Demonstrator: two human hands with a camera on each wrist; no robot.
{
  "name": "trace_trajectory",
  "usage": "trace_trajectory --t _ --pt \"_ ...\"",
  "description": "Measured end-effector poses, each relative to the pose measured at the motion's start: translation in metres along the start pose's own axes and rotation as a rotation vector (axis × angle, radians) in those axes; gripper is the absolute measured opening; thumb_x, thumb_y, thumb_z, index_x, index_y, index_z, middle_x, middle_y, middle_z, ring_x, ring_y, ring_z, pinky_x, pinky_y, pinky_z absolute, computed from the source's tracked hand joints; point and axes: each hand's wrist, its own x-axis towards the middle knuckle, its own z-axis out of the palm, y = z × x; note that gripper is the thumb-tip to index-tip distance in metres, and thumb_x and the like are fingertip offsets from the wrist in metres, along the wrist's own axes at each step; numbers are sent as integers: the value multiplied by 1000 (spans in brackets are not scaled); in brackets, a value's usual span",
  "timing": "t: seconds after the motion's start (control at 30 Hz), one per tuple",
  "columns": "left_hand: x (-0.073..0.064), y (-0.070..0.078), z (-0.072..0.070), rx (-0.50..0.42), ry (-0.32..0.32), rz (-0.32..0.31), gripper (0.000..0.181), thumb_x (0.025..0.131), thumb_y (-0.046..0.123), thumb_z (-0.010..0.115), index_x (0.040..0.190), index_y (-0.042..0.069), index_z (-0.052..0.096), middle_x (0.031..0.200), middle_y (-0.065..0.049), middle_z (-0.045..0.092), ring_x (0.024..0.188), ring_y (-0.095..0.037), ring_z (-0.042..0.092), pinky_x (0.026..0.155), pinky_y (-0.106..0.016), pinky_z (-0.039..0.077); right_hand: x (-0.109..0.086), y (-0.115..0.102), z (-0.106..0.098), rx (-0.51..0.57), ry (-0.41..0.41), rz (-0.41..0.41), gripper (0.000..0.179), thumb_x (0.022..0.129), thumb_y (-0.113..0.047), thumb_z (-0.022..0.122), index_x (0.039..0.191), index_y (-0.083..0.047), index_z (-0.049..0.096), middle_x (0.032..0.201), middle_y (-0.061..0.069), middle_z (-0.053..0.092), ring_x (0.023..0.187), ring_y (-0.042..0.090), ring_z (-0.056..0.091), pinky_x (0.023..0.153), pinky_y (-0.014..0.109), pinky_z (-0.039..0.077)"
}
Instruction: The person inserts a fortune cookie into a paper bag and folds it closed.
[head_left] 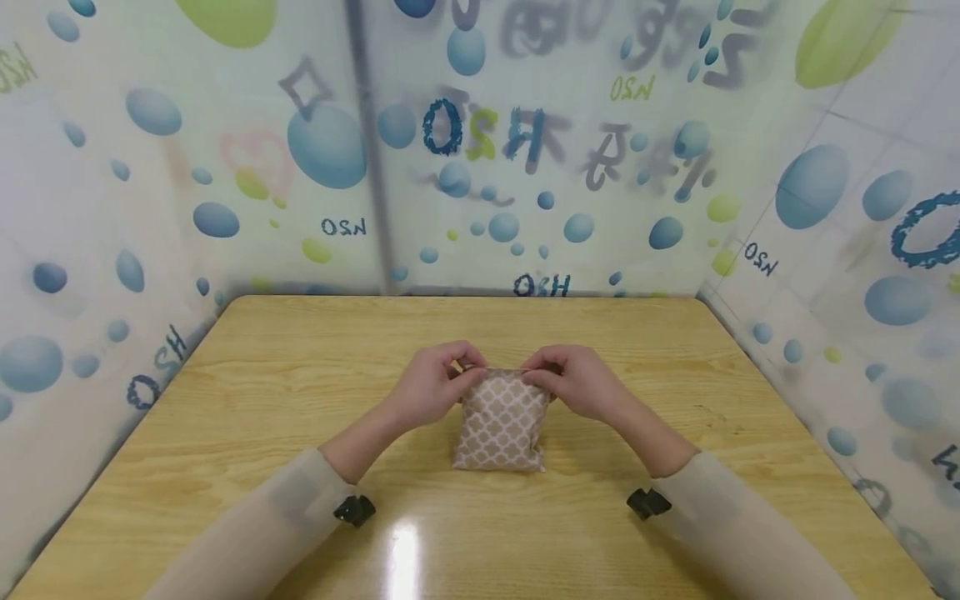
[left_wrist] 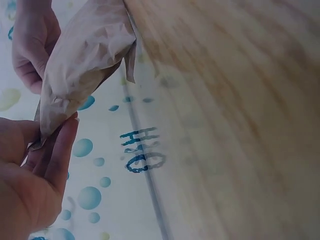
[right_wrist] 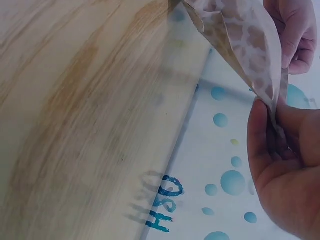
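A small tan pouch with a white lattice pattern [head_left: 501,423] stands at the middle of the table, its top edge between both hands. My left hand [head_left: 437,382] pinches the upper left corner between thumb and fingers. At the upper right corner, my right hand [head_left: 577,382] pinches the same edge. In the left wrist view the pouch [left_wrist: 85,55] looks bulged, tapering toward the pinched corner. The right wrist view shows its side [right_wrist: 245,45] folded and creased near the fingertips. Whatever fills the pouch is hidden.
The wooden table [head_left: 300,367] reaches back to a wall [head_left: 465,208] printed with blue and green drops and lettering. Similar walls rise at left and right. A black clip-like piece [head_left: 354,510] is at the left cuff, another [head_left: 648,503] at the right.
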Motion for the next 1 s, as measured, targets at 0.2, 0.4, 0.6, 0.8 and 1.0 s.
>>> trace_trajectory --t 0.2,0.4,0.6,0.8,1.0 --pt "0 -2 -1 -8 5 -39 5 108 12 71 108 12 76 105 -9 74 70 -16 68 64 -31 63 -1 1 -3 -24 11 43 13 110 -14 67 109 -14 80 92 1 77 77 17 69 70 37 61" --pt "3 -2 0 -78 -15 -74 7 108 14 71 113 10 74 109 -12 72 75 -16 73 68 -39 68 -1 2 -3 -81 103 24 15 109 -11 68 100 -15 80 78 0 71 67 19 61 57 29 47" --pt "3 -7 -2 -115 -2 -89 7 108 11 70 113 8 73 108 -13 72 77 -16 76 66 -35 67 1 7 -5 -37 80 38 12 109 -14 69 105 -12 80 86 2 75 76 23 70 65 33 58" --pt "2 -8 -5 -113 -5 -98 6 107 10 70 111 8 73 108 -14 71 78 -17 77 66 -36 67 4 13 -8 68 -3 69 15 110 -16 68 117 -8 79 97 6 78 77 16 73 80 50 67" --pt "6 -10 -7 -118 -10 -109 4 107 9 70 107 9 74 105 -13 71 79 -18 78 67 -38 68 7 10 -7 17 40 81 14 109 -14 68 106 -11 81 81 4 74 75 22 73 69 34 61"
